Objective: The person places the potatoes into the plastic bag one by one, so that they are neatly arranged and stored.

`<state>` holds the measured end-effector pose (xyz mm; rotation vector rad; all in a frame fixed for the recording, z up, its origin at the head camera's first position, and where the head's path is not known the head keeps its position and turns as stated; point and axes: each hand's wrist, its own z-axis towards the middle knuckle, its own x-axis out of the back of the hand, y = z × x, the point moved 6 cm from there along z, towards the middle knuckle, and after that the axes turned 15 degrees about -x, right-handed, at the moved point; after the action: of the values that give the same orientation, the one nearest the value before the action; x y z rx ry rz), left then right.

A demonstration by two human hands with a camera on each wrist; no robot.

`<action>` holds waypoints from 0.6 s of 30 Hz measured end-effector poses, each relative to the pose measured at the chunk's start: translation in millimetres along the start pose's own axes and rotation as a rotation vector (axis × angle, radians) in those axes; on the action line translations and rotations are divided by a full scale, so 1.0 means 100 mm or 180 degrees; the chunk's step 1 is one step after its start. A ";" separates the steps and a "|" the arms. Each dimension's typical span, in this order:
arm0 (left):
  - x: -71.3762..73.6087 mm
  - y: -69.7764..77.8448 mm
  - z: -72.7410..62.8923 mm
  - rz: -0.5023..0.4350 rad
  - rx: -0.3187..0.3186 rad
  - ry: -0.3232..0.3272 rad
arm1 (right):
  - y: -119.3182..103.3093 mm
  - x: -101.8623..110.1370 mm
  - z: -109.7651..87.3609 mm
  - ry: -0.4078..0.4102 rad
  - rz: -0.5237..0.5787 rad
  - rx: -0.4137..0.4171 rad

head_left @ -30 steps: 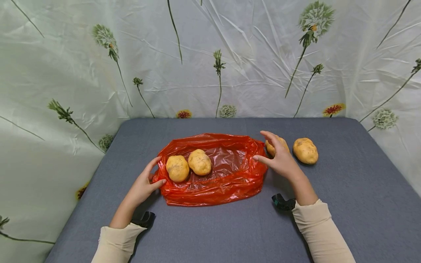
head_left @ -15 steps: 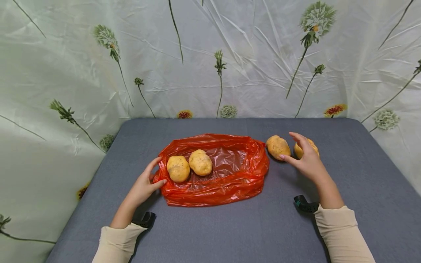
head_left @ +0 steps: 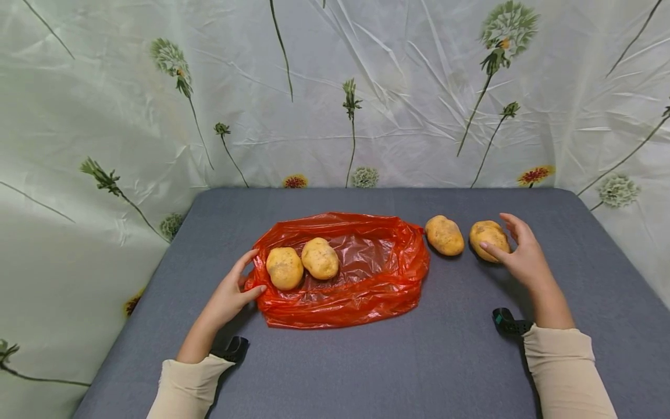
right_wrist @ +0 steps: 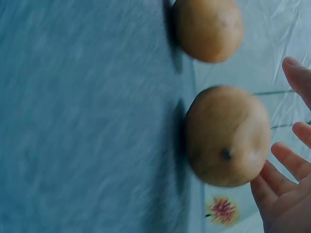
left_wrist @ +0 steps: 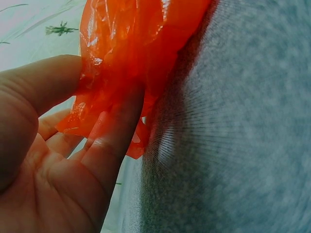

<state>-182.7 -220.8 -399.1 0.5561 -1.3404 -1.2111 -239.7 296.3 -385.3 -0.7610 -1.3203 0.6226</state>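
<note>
A red plastic bag (head_left: 340, 314) lies spread on the table with its mouth open upward. Two potatoes (head_left: 284, 269) rest inside its left half. At the bag's left end, my left hand (head_left: 227, 297) holds the plastic, thumb and fingers around that end; the left wrist view shows red film (left_wrist: 131, 48) between and over the fingers. My right hand (head_left: 526, 259) is around the near right side of the farthest-right potato (head_left: 488, 237), thumb and fingers spread. In the right wrist view this potato (right_wrist: 228, 138) sits beside the fingers, not gripped. Another potato (head_left: 445, 235) lies between it and the bag.
The grey-blue table (head_left: 335, 378) extends around the bag and ends at a far edge. Behind it hangs a pale curtain (head_left: 293, 134) printed with dandelions. Each wrist carries a black camera mount (head_left: 509, 323).
My right hand has moved right, from the bag's right end past the nearer loose potato to the farther one. My left hand and the bag have stayed in place.
</note>
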 end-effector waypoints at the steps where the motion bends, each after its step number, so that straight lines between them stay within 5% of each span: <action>1: 0.00 0.00 0.00 -0.0009 -0.0007 0.0000 | 0.03 0.00 0.00 -0.0012 -0.0004 -0.0035; 18: 0.00 0.00 0.01 -0.0020 -0.0019 -0.0002 | 0.26 -0.11 0.04 -0.0515 -0.0114 -0.0328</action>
<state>-183.4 -220.3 -399.1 0.5562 -1.3361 -1.2202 -244.8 304.4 -411.7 -0.7815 -1.5209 0.6009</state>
